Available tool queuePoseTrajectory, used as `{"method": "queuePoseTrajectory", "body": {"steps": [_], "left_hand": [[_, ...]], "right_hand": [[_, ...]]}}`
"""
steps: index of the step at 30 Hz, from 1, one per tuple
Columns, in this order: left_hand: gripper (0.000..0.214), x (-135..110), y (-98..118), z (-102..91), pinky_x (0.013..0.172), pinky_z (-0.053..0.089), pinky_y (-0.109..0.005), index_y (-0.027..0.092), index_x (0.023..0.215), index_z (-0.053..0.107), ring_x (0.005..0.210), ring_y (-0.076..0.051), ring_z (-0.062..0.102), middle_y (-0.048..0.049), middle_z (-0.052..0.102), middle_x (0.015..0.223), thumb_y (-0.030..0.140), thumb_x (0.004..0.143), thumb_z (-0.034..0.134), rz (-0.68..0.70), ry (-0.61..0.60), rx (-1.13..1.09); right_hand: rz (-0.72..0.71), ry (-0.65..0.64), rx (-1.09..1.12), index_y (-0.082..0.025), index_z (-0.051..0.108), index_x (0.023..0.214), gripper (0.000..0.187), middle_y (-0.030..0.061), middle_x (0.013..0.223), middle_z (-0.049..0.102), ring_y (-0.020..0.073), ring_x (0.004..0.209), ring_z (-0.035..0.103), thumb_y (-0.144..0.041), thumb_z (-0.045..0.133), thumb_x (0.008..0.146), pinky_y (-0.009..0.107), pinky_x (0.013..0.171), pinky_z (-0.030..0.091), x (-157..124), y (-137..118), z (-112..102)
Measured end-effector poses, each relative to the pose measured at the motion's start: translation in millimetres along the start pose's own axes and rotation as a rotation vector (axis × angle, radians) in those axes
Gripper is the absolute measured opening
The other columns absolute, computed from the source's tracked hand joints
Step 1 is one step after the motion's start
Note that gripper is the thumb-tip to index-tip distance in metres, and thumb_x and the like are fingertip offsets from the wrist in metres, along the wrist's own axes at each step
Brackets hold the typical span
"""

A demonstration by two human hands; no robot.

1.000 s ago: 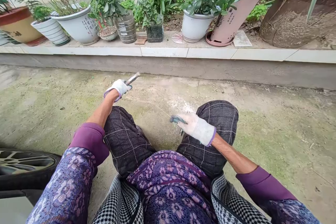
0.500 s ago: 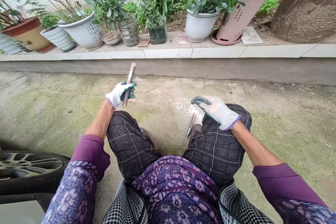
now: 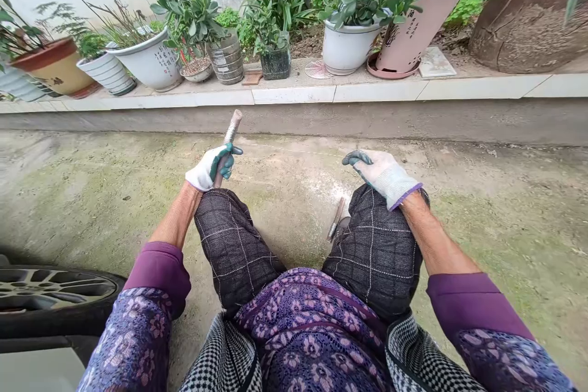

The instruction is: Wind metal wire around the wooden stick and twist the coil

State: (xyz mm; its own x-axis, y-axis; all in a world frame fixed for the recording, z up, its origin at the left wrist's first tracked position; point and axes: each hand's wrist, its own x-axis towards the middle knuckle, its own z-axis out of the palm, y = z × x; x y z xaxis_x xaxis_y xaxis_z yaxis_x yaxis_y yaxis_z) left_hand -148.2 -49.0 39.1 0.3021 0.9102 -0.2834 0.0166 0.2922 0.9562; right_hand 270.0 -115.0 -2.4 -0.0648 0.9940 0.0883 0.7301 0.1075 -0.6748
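In my gloved left hand (image 3: 207,168) is a short round stick (image 3: 233,125), held tilted, with thin strand wound about its upper part. My fingers wrap around its lower part. From the stick a fine pale line (image 3: 294,150), string or wire, runs across to my gloved right hand (image 3: 381,173). The fingertips of that hand are pressed together on the line, above my right knee. Both gloves are white with dark green palms. On the ground by my right shoe lies a second stick (image 3: 336,219), its lower end looking wrapped.
A low tiled ledge (image 3: 294,94) runs across ahead, bearing several potted plants, among them a white pot (image 3: 349,49) and a tall pink pot (image 3: 413,24). A wheel (image 3: 55,294) lies at the lower left. Pale powder (image 3: 324,187) is scattered on the concrete between my knees.
My right hand has moved slightly up, still pinching the line. My left hand has turned a little on the stick, with the forefinger now stretched out. My knees have drawn slightly closer.
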Motion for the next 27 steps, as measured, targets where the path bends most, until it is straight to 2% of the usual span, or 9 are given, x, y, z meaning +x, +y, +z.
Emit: {"method": "queuePoseTrajectory", "body": {"steps": [4,7,11,14,17,19,21,24,27], "left_hand": [[0.031,-5,-1,-3.3,0.045,0.047,-0.022,0.011,0.091,0.066,0.045,-0.007,0.045,0.004,0.047,0.058,0.04,0.08,0.07,0.01,0.011,-0.073],[0.027,-9,-3,3.4,0.055,0.055,-0.026,0.01,0.09,0.064,0.055,-0.01,0.057,0.0003,0.057,0.067,0.03,0.075,0.076,0.072,0.143,-0.007],[0.038,-7,-5,13.9,0.058,0.058,-0.028,0.011,0.095,0.064,0.063,-0.014,0.067,-0.0062,0.068,0.088,0.024,0.065,0.082,0.133,0.335,0.135],[0.036,-3,-7,19.0,0.043,0.048,-0.022,0.012,0.095,0.065,0.049,-0.01,0.06,-0.003,0.067,0.076,0.028,0.066,0.08,0.145,0.446,0.29],[0.032,0,-6,21.0,0.03,0.028,-0.018,0.016,0.093,0.063,0.033,-0.006,0.039,0.0063,0.052,0.054,0.034,0.07,0.076,0.113,0.504,0.321],[0.033,0,-4,18.9,0.029,0.02,-0.018,0.017,0.094,0.061,0.032,-0.004,0.03,0.0095,0.043,0.05,0.037,0.072,0.075,0.084,0.474,0.226],[0.037,-2,-1,13.5,0.03,0.02,-0.018,0.017,0.097,0.062,0.033,-0.004,0.027,0.0097,0.041,0.051,0.045,0.075,0.073,0.051,0.369,0.108],[0.048,-5,2,2.6,0.033,0.027,-0.02,0.015,0.098,0.064,0.036,-0.005,0.031,0.0071,0.043,0.056,0.06,0.082,0.062,0.016,0.16,-0.054],[0.047,-7,2,-4.0,0.038,0.033,-0.02,0.015,0.092,0.062,0.039,-0.006,0.036,0.0058,0.044,0.059,0.062,0.086,0.057,0.046,0.091,-0.162]], "right_hand": [[-0.015,-0.022,-0.037,-0.019,0.075,0.096,0.032,0.0069,0.104,0.076,0.0228,0.098,0.068,-0.02,0.046,0.083,0.032,0.089,0.049,0,-1,4],[-0.014,-0.036,-0.071,-0.02,0.075,0.097,0.032,0.0064,0.104,0.077,0.0229,0.097,0.069,-0.021,0.046,0.084,0.032,0.088,0.05,0,0,6],[-0.025,-0.02,-0.104,-0.021,0.076,0.097,0.031,0.0051,0.102,0.077,0.0221,0.095,0.069,-0.021,0.047,0.085,0.03,0.087,0.05,0,-1,7],[-0.027,-0.034,-0.104,-0.022,0.076,0.097,0.031,0.0045,0.102,0.077,0.0216,0.094,0.069,-0.022,0.048,0.084,0.029,0.086,0.05,0,-5,9],[-0.041,-0.054,-0.073,-0.022,0.077,0.097,0.031,0.0039,0.102,0.077,0.0204,0.093,0.069,-0.021,0.049,0.084,0.027,0.086,0.05,0,-8,14],[-0.066,-0.066,-0.061,-0.022,0.076,0.099,0.031,0.0041,0.102,0.077,0.0203,0.094,0.069,-0.022,0.049,0.085,0.027,0.086,0.05,0,-8,18],[-0.09,-0.079,-0.061,-0.023,0.076,0.101,0.03,0.0046,0.103,0.077,0.0211,0.095,0.068,-0.024,0.05,0.086,0.028,0.086,0.05,0,-7,21],[-0.091,-0.089,-0.065,-0.025,0.076,0.101,0.03,0.005,0.104,0.077,0.0228,0.095,0.068,-0.026,0.049,0.088,0.03,0.086,0.05,0,-8,24],[-0.069,-0.101,-0.073,-0.025,0.076,0.1,0.03,0.0063,0.104,0.077,0.0234,0.094,0.068,-0.026,0.048,0.089,0.03,0.083,0.05,2,-10,25]]}}
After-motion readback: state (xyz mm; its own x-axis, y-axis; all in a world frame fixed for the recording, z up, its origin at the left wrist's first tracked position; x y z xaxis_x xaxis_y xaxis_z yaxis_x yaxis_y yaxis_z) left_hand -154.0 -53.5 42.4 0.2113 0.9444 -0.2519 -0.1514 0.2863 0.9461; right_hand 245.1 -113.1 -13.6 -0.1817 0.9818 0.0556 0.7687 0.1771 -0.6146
